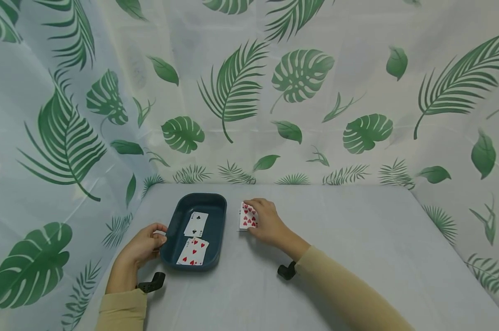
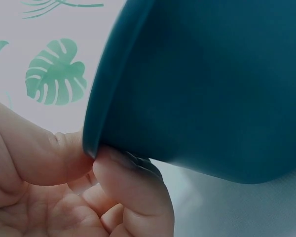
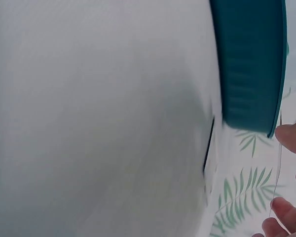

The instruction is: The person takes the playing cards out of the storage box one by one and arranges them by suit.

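Observation:
A dark blue tray point(image 1: 222, 230) rests on the table, with the left hand point(image 1: 145, 243) at its left side. Thumb and curled finger of that hand pinch the tray's rim point(image 2: 101, 98) in the left wrist view. Inside lie a playing card with black clubs point(image 1: 196, 224) and, nearer, some overlapping cards with red hearts point(image 1: 194, 252). To the right of the tray, the right hand point(image 1: 268, 223) holds a playing card with red hearts point(image 1: 248, 217) by its edges. The right wrist view shows this card edge-on, raised above a dark-edged flat thing point(image 3: 210, 148) on the table.
A pale cloth covers the table point(image 1: 357, 239). Leaf-patterned curtains point(image 1: 241, 92) hang behind it and along the sides. A black wrist camera point(image 1: 152, 282) sits on the left wrist, another black device point(image 1: 286, 271) on the right.

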Demonstrator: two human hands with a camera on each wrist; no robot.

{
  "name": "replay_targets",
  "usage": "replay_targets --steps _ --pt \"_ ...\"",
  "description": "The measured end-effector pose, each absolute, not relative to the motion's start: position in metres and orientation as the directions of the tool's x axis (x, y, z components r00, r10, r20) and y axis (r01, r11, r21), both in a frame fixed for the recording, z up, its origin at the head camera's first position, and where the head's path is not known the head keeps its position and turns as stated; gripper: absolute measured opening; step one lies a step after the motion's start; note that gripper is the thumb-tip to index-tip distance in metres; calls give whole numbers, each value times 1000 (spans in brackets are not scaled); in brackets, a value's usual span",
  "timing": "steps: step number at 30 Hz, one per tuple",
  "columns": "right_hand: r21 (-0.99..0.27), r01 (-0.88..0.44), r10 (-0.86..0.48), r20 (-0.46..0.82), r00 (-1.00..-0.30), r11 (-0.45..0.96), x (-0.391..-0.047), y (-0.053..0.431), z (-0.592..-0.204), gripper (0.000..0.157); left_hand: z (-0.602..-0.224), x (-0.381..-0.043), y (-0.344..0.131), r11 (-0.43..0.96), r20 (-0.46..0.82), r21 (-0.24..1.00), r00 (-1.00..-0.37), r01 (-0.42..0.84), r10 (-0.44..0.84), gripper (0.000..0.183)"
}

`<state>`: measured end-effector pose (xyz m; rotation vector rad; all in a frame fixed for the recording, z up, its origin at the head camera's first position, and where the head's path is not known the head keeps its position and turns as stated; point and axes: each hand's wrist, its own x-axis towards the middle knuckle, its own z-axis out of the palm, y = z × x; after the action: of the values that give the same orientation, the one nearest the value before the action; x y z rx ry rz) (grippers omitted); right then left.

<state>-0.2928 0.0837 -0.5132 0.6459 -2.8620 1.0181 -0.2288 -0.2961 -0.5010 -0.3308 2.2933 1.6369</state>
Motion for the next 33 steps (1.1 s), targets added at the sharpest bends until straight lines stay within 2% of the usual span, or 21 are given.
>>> replay_targets --steps 7,25,33 --pt "-590 -332 -334 110 -936 736 -299 102 -519 78 -502 -229 -296 323 -378 874 -926 -364 -22 33" --pt "-521 -272 -329 -18 -944 809 -311 127 -534 75 -503 -229 -295 317 -375 875 -927 -365 -33 32" --pt "-496 -268 -321 -23 -947 826 -312 130 -536 71 -501 -228 -295 321 -379 872 -925 -369 -34 33"
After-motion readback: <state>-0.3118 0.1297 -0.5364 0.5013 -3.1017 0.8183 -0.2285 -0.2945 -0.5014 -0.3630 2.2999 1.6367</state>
